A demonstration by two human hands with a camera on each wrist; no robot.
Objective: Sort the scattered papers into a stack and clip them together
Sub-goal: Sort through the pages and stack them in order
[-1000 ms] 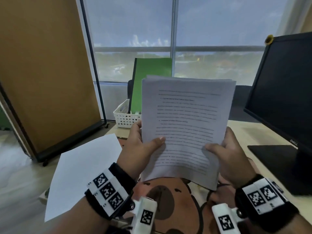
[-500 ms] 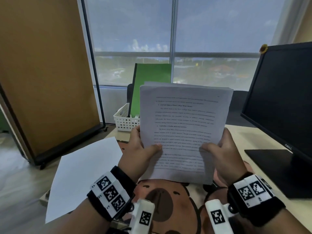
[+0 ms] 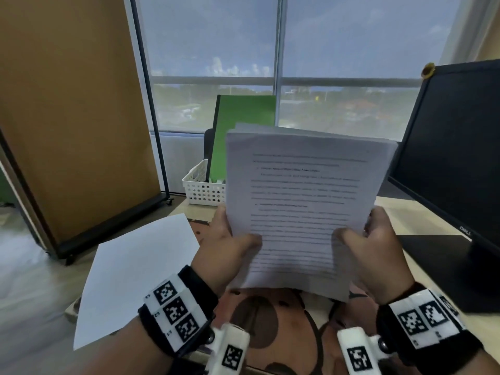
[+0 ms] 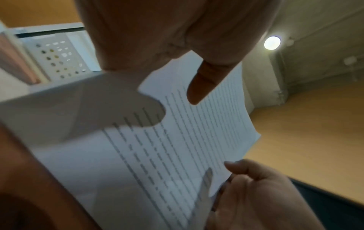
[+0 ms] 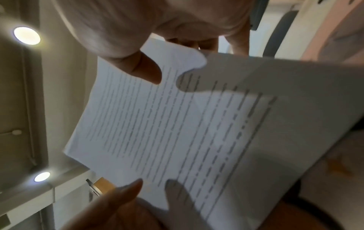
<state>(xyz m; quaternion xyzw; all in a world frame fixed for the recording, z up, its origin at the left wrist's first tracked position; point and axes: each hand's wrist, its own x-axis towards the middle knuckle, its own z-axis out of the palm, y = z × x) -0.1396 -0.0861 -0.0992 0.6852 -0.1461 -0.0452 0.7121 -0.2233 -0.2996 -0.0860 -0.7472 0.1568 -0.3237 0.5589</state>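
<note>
To square the stack well, I would loosen both grips a little and tap its bottom edge on the desk below the hands until the staggered top edges line up, then bring in the loose sheet before clipping; no clip shows in any view. The left hand grasps the stack's left edge and the right hand its right edge, each with the thumb on the printed front and fingers behind. The stack stands nearly upright between the hands, while the loose sheet lies just left of the left wrist.
</note>
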